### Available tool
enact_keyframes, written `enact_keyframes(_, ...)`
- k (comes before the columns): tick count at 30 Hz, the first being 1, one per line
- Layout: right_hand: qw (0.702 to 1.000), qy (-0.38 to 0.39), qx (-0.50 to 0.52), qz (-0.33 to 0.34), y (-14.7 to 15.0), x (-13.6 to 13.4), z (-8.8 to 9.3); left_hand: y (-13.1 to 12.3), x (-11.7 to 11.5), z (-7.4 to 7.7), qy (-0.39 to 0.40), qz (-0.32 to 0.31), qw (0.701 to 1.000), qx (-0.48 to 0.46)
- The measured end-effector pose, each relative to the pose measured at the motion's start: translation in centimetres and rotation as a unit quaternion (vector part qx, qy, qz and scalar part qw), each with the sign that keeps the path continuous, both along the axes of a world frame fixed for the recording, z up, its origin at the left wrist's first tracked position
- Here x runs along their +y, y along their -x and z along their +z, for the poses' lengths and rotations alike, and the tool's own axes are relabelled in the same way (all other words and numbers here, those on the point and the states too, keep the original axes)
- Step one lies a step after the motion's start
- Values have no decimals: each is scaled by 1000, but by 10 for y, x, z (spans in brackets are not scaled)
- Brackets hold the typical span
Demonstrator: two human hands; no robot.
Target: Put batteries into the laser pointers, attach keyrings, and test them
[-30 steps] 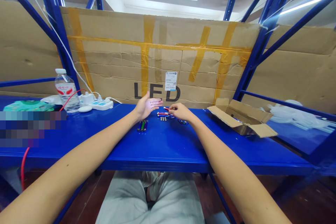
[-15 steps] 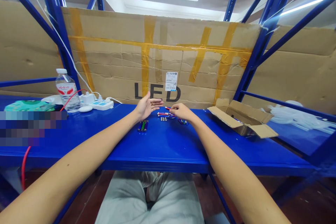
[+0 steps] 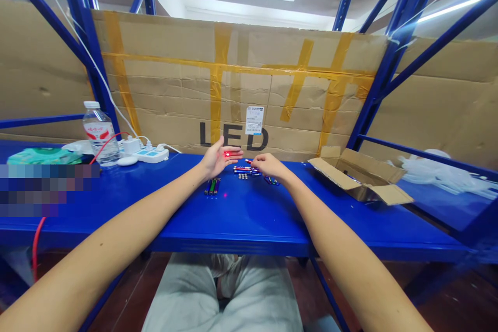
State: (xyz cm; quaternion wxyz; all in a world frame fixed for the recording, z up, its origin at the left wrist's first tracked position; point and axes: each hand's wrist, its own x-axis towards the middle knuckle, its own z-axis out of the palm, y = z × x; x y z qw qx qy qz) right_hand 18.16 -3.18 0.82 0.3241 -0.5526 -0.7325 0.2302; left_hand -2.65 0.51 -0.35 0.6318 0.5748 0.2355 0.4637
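Observation:
My right hand [image 3: 270, 166] is closed around a small red laser pointer [image 3: 248, 161], its tip aimed left. A bright red dot shines on my left hand [image 3: 218, 160], which is held up with palm turned and fingers stretched out, holding nothing. Under the pointer lies a pile of red and blue metal tubes [image 3: 241, 169]. Small silver pieces [image 3: 243, 176], too small to name surely, sit in front of that pile. Several dark, green and blue tubes [image 3: 212, 187] lie side by side near my left wrist. Some small coloured pieces [image 3: 271, 180] lie below my right hand.
An open cardboard box [image 3: 360, 189] stands on the blue table [image 3: 241, 223] at right. Along the left are a water bottle [image 3: 101, 137], a white power strip [image 3: 150, 154] and a green packet [image 3: 44, 156]. A large cardboard sheet [image 3: 175, 93] closes off the back.
The red light spot has appeared on my left hand's fingers, and a fainter pink spot shows on the table. Both hands have stayed nearly still.

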Motion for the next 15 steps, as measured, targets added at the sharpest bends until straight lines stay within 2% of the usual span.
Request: enact_keyframes(15,999,-43,-27,-7,-5,6,0,1,1,0,-7,-1,1000,3)
